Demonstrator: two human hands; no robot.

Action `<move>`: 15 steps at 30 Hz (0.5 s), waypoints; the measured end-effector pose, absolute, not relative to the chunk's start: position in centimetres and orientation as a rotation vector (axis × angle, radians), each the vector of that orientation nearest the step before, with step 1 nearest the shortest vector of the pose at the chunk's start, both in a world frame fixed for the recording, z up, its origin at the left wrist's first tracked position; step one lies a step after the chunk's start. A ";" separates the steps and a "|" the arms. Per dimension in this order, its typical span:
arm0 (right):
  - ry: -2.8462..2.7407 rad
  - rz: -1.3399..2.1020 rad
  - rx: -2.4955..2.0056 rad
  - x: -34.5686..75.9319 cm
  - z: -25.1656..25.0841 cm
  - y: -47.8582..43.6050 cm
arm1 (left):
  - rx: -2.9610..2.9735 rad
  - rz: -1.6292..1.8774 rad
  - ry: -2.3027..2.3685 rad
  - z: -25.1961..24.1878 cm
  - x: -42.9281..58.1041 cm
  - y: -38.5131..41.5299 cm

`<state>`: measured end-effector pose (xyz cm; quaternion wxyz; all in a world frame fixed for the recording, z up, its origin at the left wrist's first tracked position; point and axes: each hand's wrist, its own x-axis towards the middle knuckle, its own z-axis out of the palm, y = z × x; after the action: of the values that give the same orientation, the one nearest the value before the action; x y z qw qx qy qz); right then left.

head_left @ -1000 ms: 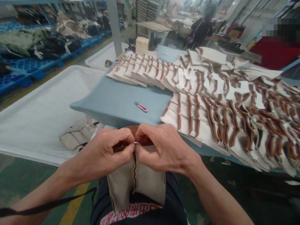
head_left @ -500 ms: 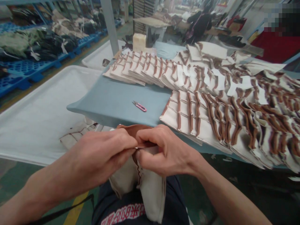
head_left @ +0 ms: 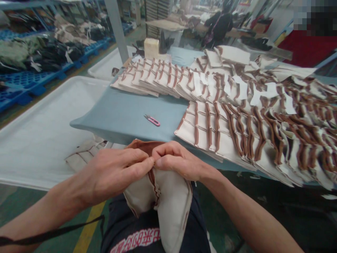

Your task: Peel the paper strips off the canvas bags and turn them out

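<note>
A cream sewn fabric piece with brown edging and a puckered middle seam hangs over my lap. My left hand pinches its upper edge from the left, and my right hand grips the same edge from the right. The fingertips of both hands meet at the top of the seam. Behind them a brown inner face of the piece shows. Pink-handled thread snips lie on the blue-covered table, just beyond my hands.
Overlapping rows of similar cream pieces with brown edges cover the table's right side and back. At the left stands a white bin with a cream piece in it. A metal post rises behind, and a person is in the background.
My right thumb has moved up onto the edge of the fabric, and its cream panel now shows more fully below. The view has shifted slightly to the right.
</note>
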<state>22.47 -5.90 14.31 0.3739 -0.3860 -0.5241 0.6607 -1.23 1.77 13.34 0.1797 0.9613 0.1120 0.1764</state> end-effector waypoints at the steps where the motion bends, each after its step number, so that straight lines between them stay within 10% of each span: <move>1: -1.346 1.681 -1.018 22.4 14.0 -6.1 | 2.722 0.543 0.286 13.2 -1.2 1.5; 15: -1.890 0.880 -1.175 21.8 15.0 -8.1 | 2.508 0.247 0.405 15.8 -0.5 0.8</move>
<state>21.78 -8.11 14.96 0.3656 -0.4569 -0.7351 0.3424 -0.49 0.81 15.76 0.2901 0.9403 0.1517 0.0927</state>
